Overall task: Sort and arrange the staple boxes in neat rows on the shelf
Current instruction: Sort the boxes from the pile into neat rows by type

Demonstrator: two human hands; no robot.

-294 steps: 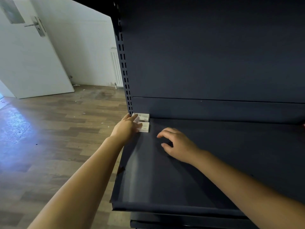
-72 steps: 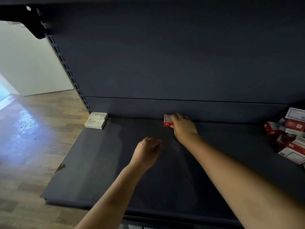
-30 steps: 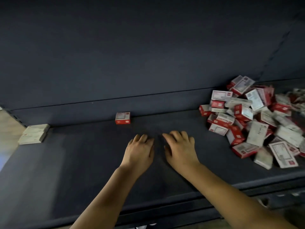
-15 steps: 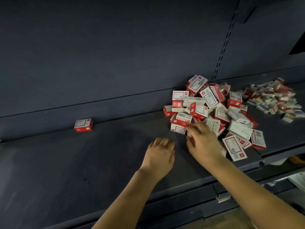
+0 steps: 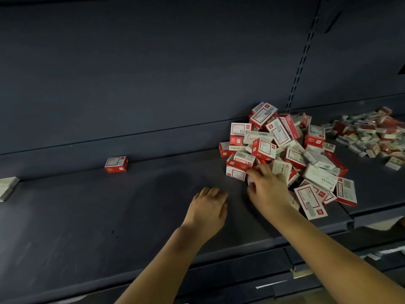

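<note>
Boxes of staples lie heaped in a loose pile at the right end of the dark shelf, red-and-white cartons tipped every way, their long axes pointing in no common direction; some stand on edge, others lie flat with the label up. The right hand reaches into the near left edge of the heap, fingers curled down among the boxes, thumb beside a pale box; whether it actually grips one I cannot tell. The left hand rests palm down on the bare shelf just left of it, fingers relaxed, holding nothing. A single red box sits apart against the back panel, long axis running along the shelf's length. White boxes show at the far left edge. A second scattered pile lies on the neighbouring shelf to the right.
</note>
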